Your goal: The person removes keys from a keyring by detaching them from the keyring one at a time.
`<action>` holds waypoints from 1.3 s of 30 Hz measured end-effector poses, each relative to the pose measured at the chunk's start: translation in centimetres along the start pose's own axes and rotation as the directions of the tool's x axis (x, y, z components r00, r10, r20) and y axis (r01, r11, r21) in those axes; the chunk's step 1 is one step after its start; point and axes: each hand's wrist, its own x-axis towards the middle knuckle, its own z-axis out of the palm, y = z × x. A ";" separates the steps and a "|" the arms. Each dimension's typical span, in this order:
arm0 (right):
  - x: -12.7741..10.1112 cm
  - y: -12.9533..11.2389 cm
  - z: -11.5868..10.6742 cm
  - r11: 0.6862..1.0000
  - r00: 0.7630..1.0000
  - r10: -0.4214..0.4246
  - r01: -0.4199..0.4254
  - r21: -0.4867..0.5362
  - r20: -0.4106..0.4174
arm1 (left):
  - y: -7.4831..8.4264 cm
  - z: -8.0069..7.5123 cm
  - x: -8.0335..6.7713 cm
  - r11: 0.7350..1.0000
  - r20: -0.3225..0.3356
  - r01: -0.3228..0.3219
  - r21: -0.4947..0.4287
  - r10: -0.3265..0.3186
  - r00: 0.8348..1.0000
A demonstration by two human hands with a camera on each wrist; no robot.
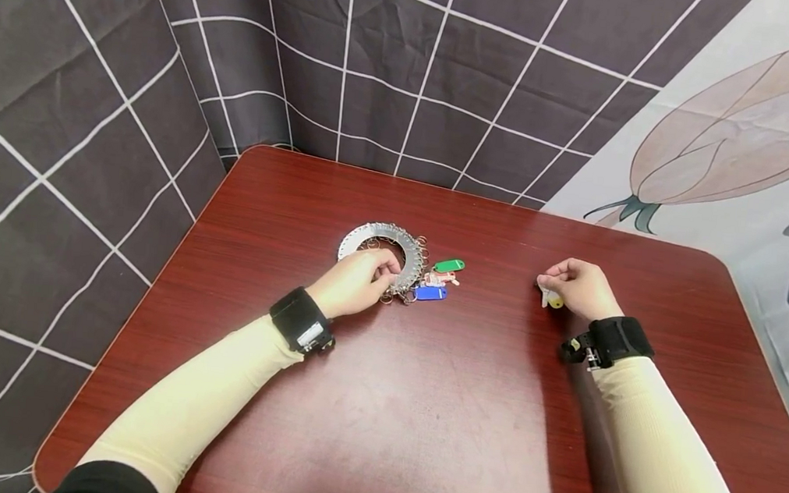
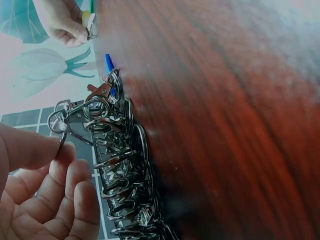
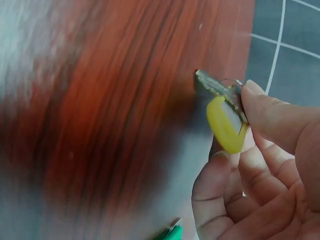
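A flat grey metal ring-shaped holder point(image 1: 413, 262) with many small metal rings and clips along its edge lies on the table. My left hand point(image 1: 356, 281) is over its near side, thumb and index finger pinching a small metal ring point(image 2: 62, 141) hooked to a clip; the other fingers curl loosely. Well to the right, my right hand point(image 1: 581, 288) pinches a key point(image 3: 212, 84) with a yellow key tag point(image 3: 223, 131) beside it. The point where thumb and finger meet on the key is partly hidden.
Right of the holder lie a green key tag point(image 1: 449, 265), a blue key tag point(image 1: 430, 293) and a red-and-white tag point(image 1: 438, 280). The red-brown table point(image 1: 381, 402) meets dark checked curtains point(image 1: 383, 57) at the back and left.
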 end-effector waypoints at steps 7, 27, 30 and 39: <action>0.1 0.2 -0.1 1.000 1.000 0.024 -0.024 -0.017 -0.004 | 0.1 0.1 -0.1 1.000 0.003 0.008 0.015 -0.008 1.000; 0.0 0.4 -0.1 0.997 0.999 0.049 -0.050 -0.061 -0.013 | -0.4 0.4 -0.1 0.998 0.037 0.032 0.050 -0.034 0.999; -0.2 -0.1 -0.1 0.998 0.999 0.030 -0.033 -0.056 -0.041 | -0.5 0.4 -0.1 0.998 0.038 0.035 0.051 -0.037 0.999; -0.4 -4.1 1.9 0.987 0.985 -0.162 0.160 -0.029 -0.052 | 0.0 0.4 0.1 0.997 0.013 0.008 0.073 -0.009 1.000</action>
